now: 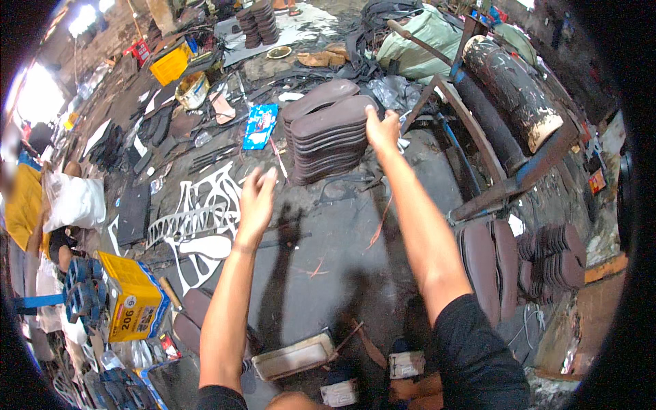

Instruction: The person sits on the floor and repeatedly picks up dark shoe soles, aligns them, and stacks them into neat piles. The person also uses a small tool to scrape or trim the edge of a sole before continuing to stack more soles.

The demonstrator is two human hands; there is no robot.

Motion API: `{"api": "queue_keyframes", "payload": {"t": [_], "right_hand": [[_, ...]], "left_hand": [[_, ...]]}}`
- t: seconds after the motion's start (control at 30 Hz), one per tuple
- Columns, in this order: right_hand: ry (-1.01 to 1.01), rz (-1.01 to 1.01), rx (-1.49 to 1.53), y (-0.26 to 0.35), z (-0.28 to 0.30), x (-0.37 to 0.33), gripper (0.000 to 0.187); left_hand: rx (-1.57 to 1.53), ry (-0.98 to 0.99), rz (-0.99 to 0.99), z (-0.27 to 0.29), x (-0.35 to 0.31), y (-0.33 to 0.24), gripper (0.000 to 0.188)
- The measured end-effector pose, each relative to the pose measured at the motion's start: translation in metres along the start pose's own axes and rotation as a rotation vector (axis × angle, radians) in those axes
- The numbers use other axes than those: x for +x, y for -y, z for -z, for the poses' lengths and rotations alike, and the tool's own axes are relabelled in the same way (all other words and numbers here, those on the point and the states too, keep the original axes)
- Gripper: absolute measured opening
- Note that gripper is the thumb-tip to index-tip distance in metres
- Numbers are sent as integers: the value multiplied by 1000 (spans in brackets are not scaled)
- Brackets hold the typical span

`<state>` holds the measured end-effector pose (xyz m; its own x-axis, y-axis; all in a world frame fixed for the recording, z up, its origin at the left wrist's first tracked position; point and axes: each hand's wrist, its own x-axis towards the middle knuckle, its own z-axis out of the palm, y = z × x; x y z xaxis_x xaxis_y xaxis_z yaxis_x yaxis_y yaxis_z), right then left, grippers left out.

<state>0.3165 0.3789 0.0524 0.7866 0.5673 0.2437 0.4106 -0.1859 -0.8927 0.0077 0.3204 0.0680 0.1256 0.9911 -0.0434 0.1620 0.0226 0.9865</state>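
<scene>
Two piles of dark brown shoe soles (329, 137) stand side by side on the dark floor mat, their edges roughly lined up. My right hand (383, 130) is at the right end of the nearer pile. Its thumb lies against the top sole and its fingers stand apart from the thumb. My left hand (257, 201) hovers to the left of the piles, fingers loosely bent and apart, holding nothing. Below it lie white cut-out sheet scraps (205, 205). A blue packet (261, 127) rests on the floor just left of the soles.
More brown soles (486, 266) are stacked at the right. A metal frame with a dark roller (512, 89) stands at the upper right. At left are a yellow box (133, 297) and a white bag (75, 198). A bucket (193, 90) and scraps are scattered beyond.
</scene>
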Motion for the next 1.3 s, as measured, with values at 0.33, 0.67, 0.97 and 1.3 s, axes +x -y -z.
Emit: {"api": "queue_keyframes", "payload": {"t": [0.33, 0.67, 0.97, 1.3], "right_hand": [[666, -203, -177, -15, -17, 58, 100], [535, 260, -7, 45, 49, -110, 108], [801, 590, -393, -61, 39, -327, 116], [907, 470, 99, -99, 88, -356, 102]], "left_hand": [[64, -17, 289, -76, 134, 31, 68], [-529, 3, 416, -13, -104, 45, 19], [186, -202, 5, 57, -188, 93, 44], [702, 402, -412, 63, -171, 30, 71]]}}
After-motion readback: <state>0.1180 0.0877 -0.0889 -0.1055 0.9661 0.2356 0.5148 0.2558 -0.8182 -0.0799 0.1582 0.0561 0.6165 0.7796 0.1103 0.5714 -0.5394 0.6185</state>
